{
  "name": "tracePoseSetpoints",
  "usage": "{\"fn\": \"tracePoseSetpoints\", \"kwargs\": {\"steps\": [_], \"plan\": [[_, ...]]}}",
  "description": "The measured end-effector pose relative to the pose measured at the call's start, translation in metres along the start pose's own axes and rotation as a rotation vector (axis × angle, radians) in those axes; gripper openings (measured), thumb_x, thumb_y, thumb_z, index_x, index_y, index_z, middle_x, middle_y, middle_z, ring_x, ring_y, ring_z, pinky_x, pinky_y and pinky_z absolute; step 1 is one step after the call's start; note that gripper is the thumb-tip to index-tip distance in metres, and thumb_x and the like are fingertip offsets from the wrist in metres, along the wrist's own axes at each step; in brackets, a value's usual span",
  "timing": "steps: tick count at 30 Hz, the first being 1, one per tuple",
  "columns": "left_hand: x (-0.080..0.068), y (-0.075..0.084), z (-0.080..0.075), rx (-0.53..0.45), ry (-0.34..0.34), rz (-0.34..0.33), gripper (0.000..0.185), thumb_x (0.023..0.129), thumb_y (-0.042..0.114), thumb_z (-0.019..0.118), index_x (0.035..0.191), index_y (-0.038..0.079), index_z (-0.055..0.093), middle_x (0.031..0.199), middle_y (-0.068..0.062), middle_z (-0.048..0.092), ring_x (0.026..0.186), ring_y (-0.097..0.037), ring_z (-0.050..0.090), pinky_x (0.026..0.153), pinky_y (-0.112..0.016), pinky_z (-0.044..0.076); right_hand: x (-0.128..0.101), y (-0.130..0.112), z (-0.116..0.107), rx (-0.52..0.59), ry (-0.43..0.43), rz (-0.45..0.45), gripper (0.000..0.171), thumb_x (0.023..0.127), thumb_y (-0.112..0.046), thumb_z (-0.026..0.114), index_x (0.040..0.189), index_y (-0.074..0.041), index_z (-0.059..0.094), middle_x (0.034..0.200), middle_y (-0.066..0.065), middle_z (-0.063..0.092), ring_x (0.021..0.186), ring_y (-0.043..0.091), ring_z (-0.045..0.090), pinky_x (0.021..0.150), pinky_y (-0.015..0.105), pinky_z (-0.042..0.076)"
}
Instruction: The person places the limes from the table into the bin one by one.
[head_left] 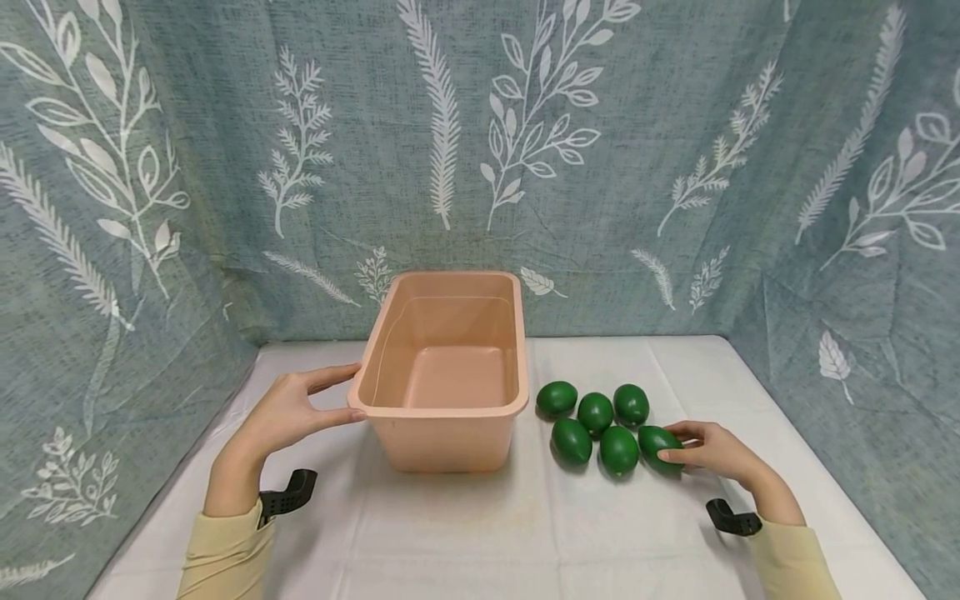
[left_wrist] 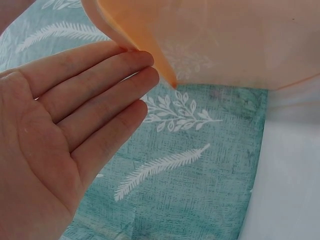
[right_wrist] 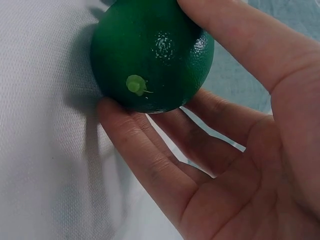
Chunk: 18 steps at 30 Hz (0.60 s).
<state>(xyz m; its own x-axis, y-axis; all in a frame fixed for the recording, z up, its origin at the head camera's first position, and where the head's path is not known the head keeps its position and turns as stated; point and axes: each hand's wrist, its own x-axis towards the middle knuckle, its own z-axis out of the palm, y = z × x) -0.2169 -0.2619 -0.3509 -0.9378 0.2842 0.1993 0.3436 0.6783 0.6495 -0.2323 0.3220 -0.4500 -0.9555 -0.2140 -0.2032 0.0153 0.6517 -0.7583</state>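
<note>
A peach-colored plastic bin (head_left: 442, 442) stands left of the middle of the table. At its left rim is my left hand (head_left: 288, 412), fingers straight and touching the edge, the thumb by the near corner. The left wrist view shows the flat palm and fingertips against the bin wall (left_wrist: 240, 45). My right hand (head_left: 708, 450) holds the rightmost lime (head_left: 660, 448), thumb on one side and fingers on the other. Seen from the right wrist, this lime (right_wrist: 150, 55) is glossy dark green with a pale green stem nub, close to the white cloth.
Several more green limes lie between the bin and my right hand, among them one lime (head_left: 557, 399) nearest the bin and another lime (head_left: 618, 451) beside the held one. A white cloth (head_left: 450, 533) covers the table. Teal leaf-patterned curtains (head_left: 360, 150) enclose the back and sides.
</note>
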Motion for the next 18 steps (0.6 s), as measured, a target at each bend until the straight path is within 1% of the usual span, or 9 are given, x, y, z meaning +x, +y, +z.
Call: {"fn": "tracePoseSetpoints", "kwargs": {"steps": [6,13,16,18], "plan": [[-0.001,0.001,0.000,-0.006,0.005,0.006,0.068,0.076,0.046,0.076,0.134,0.017,0.056,0.134,-0.005,0.057,0.128,-0.034,0.049,0.099,-0.056,0.043,0.000,0.000,-0.001,0.000,-0.002,-0.003,0.066,0.081,-0.036,0.074,0.129,0.004,0.054,0.127,0.025,0.055,0.101,0.025,0.064,0.075,0.031,0.058],[0.000,0.002,0.000,0.004,0.005,-0.001,0.068,0.076,0.048,0.076,0.134,0.017,0.056,0.134,-0.005,0.057,0.127,-0.035,0.049,0.098,-0.056,0.044,0.001,-0.003,-0.006,-0.007,-0.004,-0.027,0.065,0.083,-0.036,0.072,0.131,0.003,0.053,0.130,0.026,0.053,0.106,0.030,0.063,0.076,0.031,0.057],[-0.001,0.002,0.000,-0.002,0.003,-0.002,0.068,0.076,0.047,0.076,0.134,0.017,0.056,0.134,-0.005,0.057,0.127,-0.035,0.049,0.099,-0.056,0.044,0.001,-0.007,-0.010,-0.027,0.003,-0.043,0.064,0.084,-0.037,0.071,0.131,0.002,0.053,0.129,0.024,0.055,0.105,0.028,0.063,0.077,0.029,0.056],[-0.001,0.002,0.000,-0.006,0.002,-0.001,0.068,0.076,0.047,0.076,0.134,0.017,0.056,0.134,-0.004,0.057,0.127,-0.035,0.049,0.099,-0.055,0.044,0.001,-0.011,-0.013,-0.047,0.009,-0.049,0.063,0.084,-0.038,0.071,0.131,0.000,0.054,0.129,0.022,0.056,0.104,0.027,0.064,0.078,0.031,0.056]]}}
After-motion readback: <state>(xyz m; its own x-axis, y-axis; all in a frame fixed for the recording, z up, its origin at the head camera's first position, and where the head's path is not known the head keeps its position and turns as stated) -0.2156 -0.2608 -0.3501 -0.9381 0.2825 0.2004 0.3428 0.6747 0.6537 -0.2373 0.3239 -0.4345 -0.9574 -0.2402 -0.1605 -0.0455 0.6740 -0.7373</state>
